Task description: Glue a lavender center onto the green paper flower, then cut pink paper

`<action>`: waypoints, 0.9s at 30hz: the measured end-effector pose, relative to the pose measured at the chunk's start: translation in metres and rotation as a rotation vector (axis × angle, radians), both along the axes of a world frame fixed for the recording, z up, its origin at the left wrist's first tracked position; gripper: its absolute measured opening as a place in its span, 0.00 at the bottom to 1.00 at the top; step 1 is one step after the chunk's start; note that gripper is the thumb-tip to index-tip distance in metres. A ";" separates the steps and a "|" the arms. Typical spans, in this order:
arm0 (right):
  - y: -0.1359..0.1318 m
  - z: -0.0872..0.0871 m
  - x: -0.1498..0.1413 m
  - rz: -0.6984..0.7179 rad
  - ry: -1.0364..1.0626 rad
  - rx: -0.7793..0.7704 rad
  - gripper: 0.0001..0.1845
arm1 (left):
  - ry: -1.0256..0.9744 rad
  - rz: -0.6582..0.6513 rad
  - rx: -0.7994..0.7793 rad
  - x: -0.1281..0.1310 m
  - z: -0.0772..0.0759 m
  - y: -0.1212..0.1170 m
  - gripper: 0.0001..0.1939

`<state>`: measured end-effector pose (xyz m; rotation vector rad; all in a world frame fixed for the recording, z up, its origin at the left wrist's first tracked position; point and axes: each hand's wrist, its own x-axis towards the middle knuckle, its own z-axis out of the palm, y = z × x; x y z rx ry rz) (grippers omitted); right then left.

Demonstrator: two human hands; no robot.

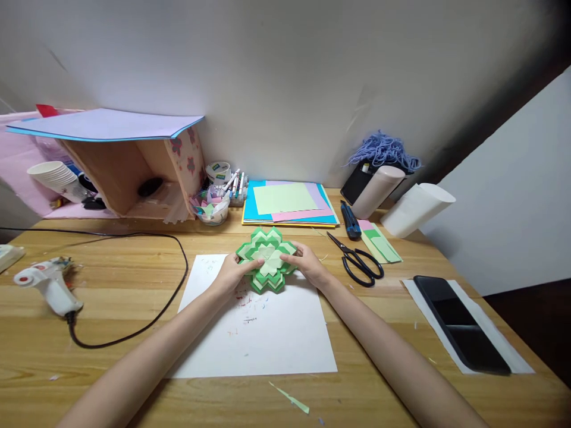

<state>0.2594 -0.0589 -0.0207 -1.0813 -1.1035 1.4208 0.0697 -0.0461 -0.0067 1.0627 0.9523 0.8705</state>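
A layered paper flower [269, 261] in dark and pale green is held over the far edge of a white paper sheet [267, 351]. My left hand [232, 270] grips its left side, with the thumb on the pale layers near the middle. On the opposite side my right hand [307, 261] pinches the petals, its thumb also resting on the front. The fingers behind the flower are mostly hidden. Coloured marks speckle the white sheet below.
Black-handled scissors [359, 260], a utility knife [351, 221] and paper strips [379, 242] lie to the right, with a phone [459, 324] nearer. A corded glue gun [51, 285] lies left. Coloured paper [285, 199], a scrap tub [213, 208] and an open box [134, 172] stand behind.
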 end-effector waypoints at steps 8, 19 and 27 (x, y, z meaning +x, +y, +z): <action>-0.005 0.006 -0.013 -0.083 -0.028 -0.007 0.20 | 0.062 0.076 0.005 0.002 0.001 -0.004 0.21; -0.001 -0.003 -0.012 -0.160 -0.001 0.002 0.20 | -0.023 -0.009 -0.010 -0.001 0.002 0.002 0.24; 0.015 0.016 0.016 -0.397 -0.043 0.048 0.23 | -0.172 0.009 0.115 0.000 -0.005 0.002 0.19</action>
